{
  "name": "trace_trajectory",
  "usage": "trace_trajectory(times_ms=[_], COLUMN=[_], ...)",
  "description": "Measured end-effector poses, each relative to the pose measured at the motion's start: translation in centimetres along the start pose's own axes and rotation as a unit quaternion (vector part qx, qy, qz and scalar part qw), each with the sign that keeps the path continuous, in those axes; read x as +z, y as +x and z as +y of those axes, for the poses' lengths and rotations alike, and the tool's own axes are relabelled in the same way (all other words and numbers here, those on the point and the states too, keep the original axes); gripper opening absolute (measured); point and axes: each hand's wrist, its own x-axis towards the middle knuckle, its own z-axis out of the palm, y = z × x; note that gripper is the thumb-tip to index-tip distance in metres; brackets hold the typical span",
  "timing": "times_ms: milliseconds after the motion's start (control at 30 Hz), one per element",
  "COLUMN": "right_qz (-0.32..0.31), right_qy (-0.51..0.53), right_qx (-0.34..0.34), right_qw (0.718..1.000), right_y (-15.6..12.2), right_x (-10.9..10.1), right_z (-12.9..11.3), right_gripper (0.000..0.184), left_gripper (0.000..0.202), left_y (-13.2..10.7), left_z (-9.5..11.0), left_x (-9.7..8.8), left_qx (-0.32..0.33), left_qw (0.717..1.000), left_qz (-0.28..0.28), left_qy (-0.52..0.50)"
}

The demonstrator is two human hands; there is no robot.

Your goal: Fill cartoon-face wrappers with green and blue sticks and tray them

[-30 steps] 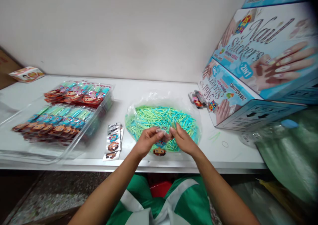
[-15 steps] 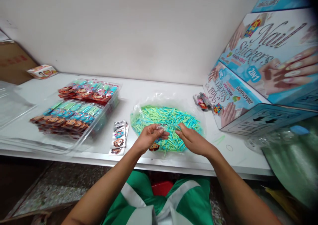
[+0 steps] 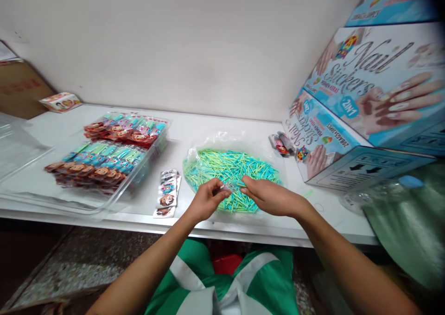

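Over the middle of the table, my left hand [image 3: 208,199] pinches the edge of a small clear plastic packet [image 3: 226,185], most of it hidden by the fingers. Facing it, my right hand [image 3: 273,197] is closed on a few thin green-blue sticks [image 3: 239,184], their tips at the packet's edge; whether they are inside it I cannot tell. Beneath both hands lies an open clear bag [image 3: 236,141] heaped with loose green and blue sticks [image 3: 222,160]. Flat to the left of the bag rests a small stack of printed packets [image 3: 167,192].
On the left stands a clear plastic tray [image 3: 116,199] with rows of filled cartoon packets [image 3: 100,162]. Nail Stickers boxes [image 3: 375,83] are stacked at right, near a few small packets [image 3: 279,144] and a plastic bottle [image 3: 354,199]. A brown carton [image 3: 21,90] sits far left.
My hands have come closer together, bringing the sticks to the packet's edge. The packet's cartoon end, which hung below my left hand, no longer shows. The view has shifted slightly.
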Motion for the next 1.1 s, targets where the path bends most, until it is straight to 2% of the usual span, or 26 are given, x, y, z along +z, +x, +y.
trace_trajectory(times_ms=[167, 333, 467, 533, 633, 700, 800, 867, 933, 1000, 1100], right_qz=[-0.029, -0.047, -0.067, -0.071, -0.054, -0.042, -0.060, -0.087, -0.082, -0.028, 0.069], right_qy=[-0.037, -0.080, -0.103, -0.103, -0.065, -0.023, 0.028, 0.067, 0.107, 0.130, 0.139], right_qx=[-0.006, -0.008, 0.001, 0.005, 0.011, 0.016, -0.003, -0.044, -0.075, -0.072, -0.046], right_qw=[0.999, 0.996, 0.992, 0.992, 0.996, 0.999, 0.998, 0.993, 0.988, 0.989, 0.987], right_y=[0.0, 0.1, 0.3, 0.4, 0.7, 0.9, 1.3, 1.6, 1.9, 2.3, 3.2], right_x=[-0.3, 0.0, 0.6, 1.0, 1.7, 1.9, 1.3, 0.6, 0.1, 0.1, 1.3], right_z=[-0.5, -0.8, -1.1, -1.3, -1.3, -1.2, -0.7, -0.4, -0.1, -0.1, -0.5], right_gripper=[0.020, 0.019, 0.018, 0.025, 0.052, 0.061, 0.064, 0.058, 0.045, 0.029, 0.029], left_gripper=[0.024, 0.025, 0.019, 0.017, 0.017, 0.016, 0.018, 0.022, 0.028, 0.032, 0.034], left_y=[-0.3, -0.8, -1.1, -1.1, -1.1, -1.4, -2.0, -2.3, -2.4, -2.4, -2.3], left_z=[-0.3, -0.2, 0.2, 0.4, 0.7, 0.9, 0.8, 0.5, 0.0, -0.4, -0.6], left_x=[-0.4, -0.4, -0.5, -0.4, -0.1, 0.2, 0.6, 0.9, 1.0, 1.2, 1.6], left_qx=[0.047, 0.062, 0.120, 0.153, 0.164, 0.150, 0.123, 0.090, 0.043, 0.000, -0.042], left_qw=[0.996, 0.989, 0.961, 0.941, 0.927, 0.931, 0.948, 0.964, 0.982, 0.991, 0.987], left_qz=[0.005, 0.005, -0.011, -0.031, -0.070, -0.089, -0.107, -0.113, -0.114, -0.123, -0.153], left_qy=[0.082, 0.135, 0.247, 0.300, 0.330, 0.321, 0.274, 0.222, 0.148, 0.061, -0.034])
